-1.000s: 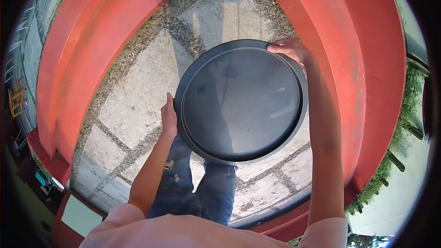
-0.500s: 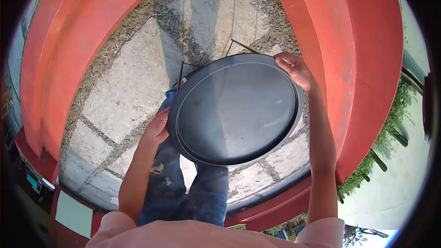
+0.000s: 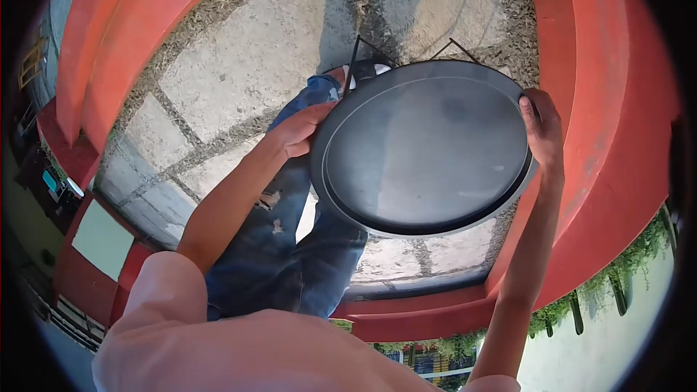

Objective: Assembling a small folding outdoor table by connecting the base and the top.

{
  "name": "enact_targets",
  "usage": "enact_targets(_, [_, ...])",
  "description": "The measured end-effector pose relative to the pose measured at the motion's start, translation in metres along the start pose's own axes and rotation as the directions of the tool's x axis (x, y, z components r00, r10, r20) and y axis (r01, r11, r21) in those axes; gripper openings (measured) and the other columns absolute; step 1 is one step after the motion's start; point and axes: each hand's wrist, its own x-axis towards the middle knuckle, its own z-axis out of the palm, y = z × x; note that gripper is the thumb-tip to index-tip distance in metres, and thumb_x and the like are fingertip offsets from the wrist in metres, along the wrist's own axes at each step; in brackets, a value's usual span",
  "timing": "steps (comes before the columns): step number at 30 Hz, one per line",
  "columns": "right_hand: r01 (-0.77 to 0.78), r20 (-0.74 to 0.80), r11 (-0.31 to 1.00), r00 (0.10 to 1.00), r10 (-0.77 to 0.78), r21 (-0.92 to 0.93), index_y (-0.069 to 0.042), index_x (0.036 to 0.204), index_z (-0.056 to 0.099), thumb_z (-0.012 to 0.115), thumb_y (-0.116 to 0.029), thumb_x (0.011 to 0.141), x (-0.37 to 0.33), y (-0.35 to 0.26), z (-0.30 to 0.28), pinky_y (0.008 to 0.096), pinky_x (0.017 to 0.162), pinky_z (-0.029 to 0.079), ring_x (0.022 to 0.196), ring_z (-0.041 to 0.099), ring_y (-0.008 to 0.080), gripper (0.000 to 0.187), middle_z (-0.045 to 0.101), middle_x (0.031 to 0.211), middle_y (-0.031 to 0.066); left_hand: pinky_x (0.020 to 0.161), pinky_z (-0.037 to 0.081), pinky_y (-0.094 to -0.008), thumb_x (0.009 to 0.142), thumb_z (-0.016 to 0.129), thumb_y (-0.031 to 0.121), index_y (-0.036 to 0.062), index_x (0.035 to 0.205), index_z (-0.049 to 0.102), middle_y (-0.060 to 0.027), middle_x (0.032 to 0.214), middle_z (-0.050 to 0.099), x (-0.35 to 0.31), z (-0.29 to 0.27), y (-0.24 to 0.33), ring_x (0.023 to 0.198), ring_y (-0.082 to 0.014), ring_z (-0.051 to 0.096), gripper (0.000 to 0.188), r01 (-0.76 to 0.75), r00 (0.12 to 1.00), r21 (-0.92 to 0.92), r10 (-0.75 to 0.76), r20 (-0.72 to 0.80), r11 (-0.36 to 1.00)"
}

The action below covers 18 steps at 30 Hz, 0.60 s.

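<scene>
A dark grey oval tray table [image 3: 428,149] with a raised rim hangs in front of my legs, its flat top facing up toward me. Thin black metal legs stick out past its far edge. My left hand [image 3: 303,131] is closed on the left rim. Over at the right rim, my right hand [image 3: 544,127] is closed too, thumb on the upper side. The fingers beneath the rim are hidden, and so is most of the table's underside.
Stone slabs [image 3: 247,65] with gravel joints make up the ground. Curved red low walls [image 3: 606,87] border it on both sides and near me. Green plants [image 3: 617,268] grow beyond the right wall. My legs in torn jeans [image 3: 268,261] stand close beneath the table.
The view has turned, so the walls and slabs sit farther right. The tray table and both hands have shifted right and slightly up in the picture; both hands keep their hold on the rim.
</scene>
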Motion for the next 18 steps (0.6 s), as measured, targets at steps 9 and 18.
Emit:
enact_targets(9, [0.421, 0.339, 0.821, 0.892, -0.298, -0.385, -0.002, 0.078, 0.062, 0.077, -0.039, 0.068, 0.051, -0.141, 0.093, 0.0350, 0.055, 0.044, 0.055, 0.056, 0.0253, 0.040, 0.058, 0.062, 0.0112, 0.080, 0.050, -0.0240, 0.093, 0.051, 0.026, 0.0064, 0.123, 0.049, -0.0033, 0.115, 0.059, 0.001, -0.017, -0.022, 0.097, -0.0082, 0.059, 0.035, -0.160, 0.945, -0.195, 0.208, 0.253, 0.968])
enact_targets(18, [0.605, 0.391, 0.735, 0.784, -0.482, -0.307, -0.004, 0.066, 0.058, 0.084, -0.022, 0.060, 0.024, -0.108, 0.084, 0.0257, 0.045, 0.037, 0.048, 0.051, 0.0141, 0.033, 0.055, 0.058, 0.0034, 0.082, 0.045, -0.0203, 0.094, 0.050, 0.023, 0.0074, 0.110, 0.052, -0.0005, 0.107, 0.059, 0.002, -0.009, -0.054, 0.096, -0.0060, 0.055, 0.023, -0.131, 0.931, -0.294, 0.219, 0.291, 0.947])
